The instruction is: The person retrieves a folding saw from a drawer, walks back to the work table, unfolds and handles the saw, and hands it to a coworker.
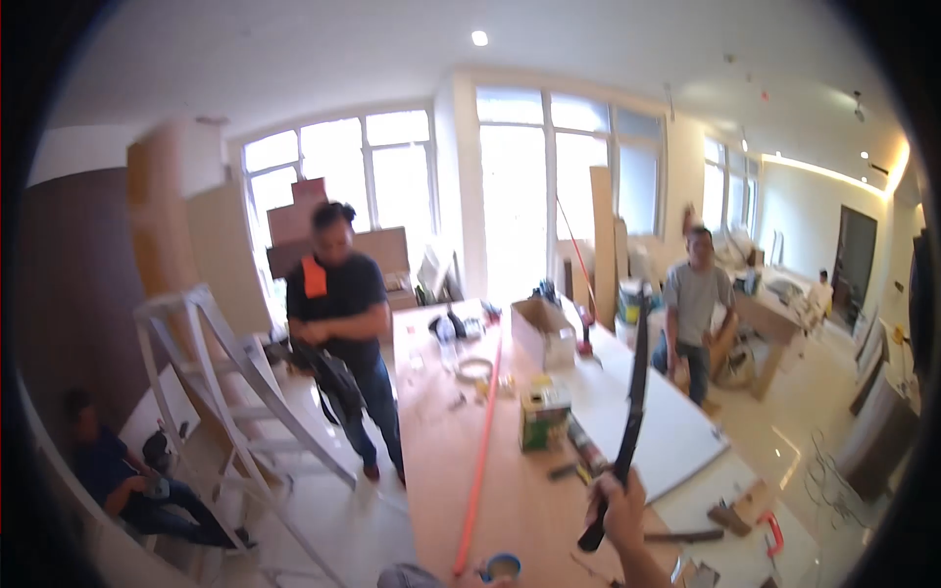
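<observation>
My right hand (pixel 619 505) is closed around the handle of a long, dark, narrow-bladed tool (pixel 635 402). The tool stands nearly upright over the workbench, its blade pointing up; its exact kind is unclear. Below the hand lie a flat dark bar (pixel 684 536) and small tools. A green and white can (pixel 545 419) is left of the hand, with a tube (pixel 586 446) beside it. At the bottom edge sits a blue-rimmed round container (pixel 503 566), near a grey shape (pixel 402 576) that I cannot identify. My left hand cannot be made out.
A long orange strip (pixel 480 461) runs along the wooden board (pixel 431 441). Farther back are a cardboard box (pixel 542 333) and a tape roll (pixel 474 368). A red clamp (pixel 773 534) lies right. A stepladder (pixel 221 392) and people (pixel 338 294) stand around; one person (pixel 698 294) is right.
</observation>
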The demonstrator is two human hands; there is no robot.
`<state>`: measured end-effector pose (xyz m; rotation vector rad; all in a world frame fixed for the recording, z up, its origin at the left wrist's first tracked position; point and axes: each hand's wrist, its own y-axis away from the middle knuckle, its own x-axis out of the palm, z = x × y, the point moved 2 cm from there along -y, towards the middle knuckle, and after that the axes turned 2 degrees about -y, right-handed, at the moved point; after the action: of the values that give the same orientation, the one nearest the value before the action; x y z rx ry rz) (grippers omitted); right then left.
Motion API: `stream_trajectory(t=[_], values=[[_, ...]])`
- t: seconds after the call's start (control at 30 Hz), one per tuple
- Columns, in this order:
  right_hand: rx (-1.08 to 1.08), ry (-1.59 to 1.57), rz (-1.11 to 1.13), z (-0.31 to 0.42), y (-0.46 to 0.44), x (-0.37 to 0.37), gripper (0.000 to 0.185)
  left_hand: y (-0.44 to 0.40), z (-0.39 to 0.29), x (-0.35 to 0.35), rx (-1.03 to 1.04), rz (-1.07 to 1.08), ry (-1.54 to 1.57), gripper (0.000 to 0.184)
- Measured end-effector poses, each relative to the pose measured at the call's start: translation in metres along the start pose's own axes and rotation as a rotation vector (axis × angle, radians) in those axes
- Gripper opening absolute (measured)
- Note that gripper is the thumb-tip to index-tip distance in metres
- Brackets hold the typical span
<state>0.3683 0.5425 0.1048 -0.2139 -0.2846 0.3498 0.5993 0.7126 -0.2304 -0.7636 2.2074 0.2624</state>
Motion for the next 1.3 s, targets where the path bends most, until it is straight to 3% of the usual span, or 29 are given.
stream_trajectory(t=[0.07, 0.13, 0.23, 0.33, 0.43, 0.53, 0.6, 0.63, 0.77, 0.87, 0.9, 0.97, 1.03, 1.07, 1.13, 1.17, 1.3], values=[[-0.062, -0.136, 0.139, 0.022, 0.002, 0.032, 0.018, 0.02, -0.033, -0.025, 0.017, 0.027, 0.165, 0.089], [-0.189, -0.124, 0.273, 0.066, -0.011, 0.058, 0.023, 0.036, -0.045, -0.034, -0.033, 0.093, 0.215, 0.095], [-0.605, -0.281, 0.287, 0.155, -0.026, 0.096, 0.024, 0.042, -0.058, -0.046, -0.12, 0.183, 0.247, 0.102], [-0.833, -0.476, 0.317, 0.229, -0.034, 0.118, 0.029, 0.036, -0.058, -0.049, -0.22, 0.259, 0.239, 0.11], [-0.761, -0.404, 0.228, 0.222, -0.026, 0.126, 0.031, 0.029, -0.038, -0.032, -0.207, 0.248, 0.156, 0.103], [-0.632, -0.133, 0.285, 0.126, -0.02, 0.119, 0.029, 0.034, -0.055, -0.042, -0.219, 0.239, 0.306, 0.113], [-0.47, -0.092, 0.318, 0.088, 0.006, 0.116, 0.023, 0.04, -0.017, -0.004, -0.166, 0.166, 0.254, 0.118], [-0.479, -0.099, 0.309, 0.091, 0.007, 0.115, 0.022, 0.044, -0.015, -0.004, -0.11, 0.073, 0.195, 0.123], [-0.58, -0.157, 0.128, 0.163, -0.041, 0.111, 0.025, 0.071, -0.04, -0.038, -0.216, 0.248, 0.141, 0.124], [-0.713, -0.285, 0.182, 0.19, -0.069, 0.105, 0.028, 0.077, -0.04, -0.052, -0.024, 0.111, 0.09, 0.114], [-0.764, -0.041, 0.09, 0.174, -0.073, 0.095, 0.028, 0.089, -0.041, -0.06, 0.052, 0.068, 0.006, 0.103], [-0.651, 0.118, 0.05, 0.133, -0.066, 0.081, 0.027, 0.108, -0.041, -0.072, 0.136, 0.014, -0.073, 0.092], [-0.419, 0.013, 0.141, 0.089, -0.044, 0.069, 0.023, 0.125, -0.039, -0.081, 0.268, -0.029, -0.215, 0.066], [-0.344, -0.011, 0.175, 0.087, -0.039, 0.069, 0.02, 0.125, -0.037, -0.083, 0.265, -0.019, -0.208, 0.066], [-0.466, 0.005, 0.139, 0.09, -0.048, 0.06, 0.023, 0.144, -0.032, -0.089, 0.353, -0.004, -0.36, 0.048], [-0.509, 0.001, 0.102, 0.109, -0.056, 0.06, 0.026, 0.145, -0.046, -0.101, 0.313, 0.024, -0.279, 0.043], [-0.669, -0.101, 0.049, 0.164, -0.088, 0.06, 0.023, 0.145, -0.036, -0.115, 0.317, 0.025, -0.253, 0.041]])
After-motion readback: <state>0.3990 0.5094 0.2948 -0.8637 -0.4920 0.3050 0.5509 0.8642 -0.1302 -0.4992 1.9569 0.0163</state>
